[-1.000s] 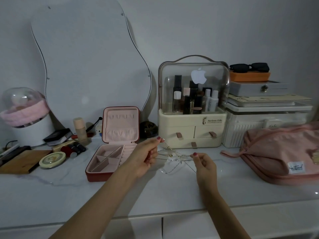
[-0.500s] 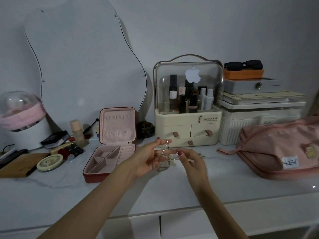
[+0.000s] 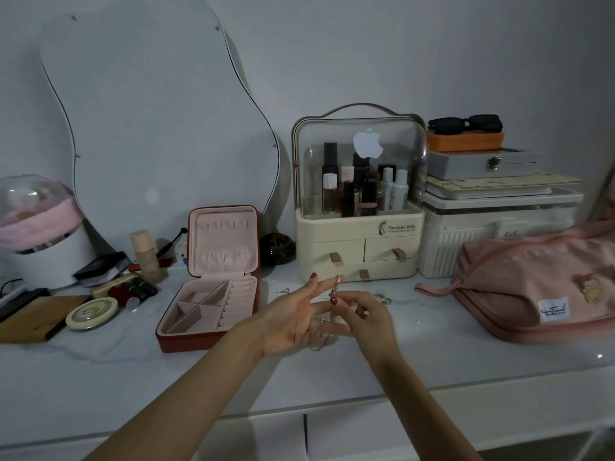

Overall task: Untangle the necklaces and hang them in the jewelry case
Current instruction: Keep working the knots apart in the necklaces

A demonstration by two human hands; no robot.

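jewelry case (image 3: 213, 307) left, pink bag (image 3: 539, 287) right

a home dressing table: wavy mirror (image 3: 149, 128) beyond the hands, cosmetics organizer (image 3: 359, 207) just behind them, open jewelry case (image 3: 213, 294) to their left.
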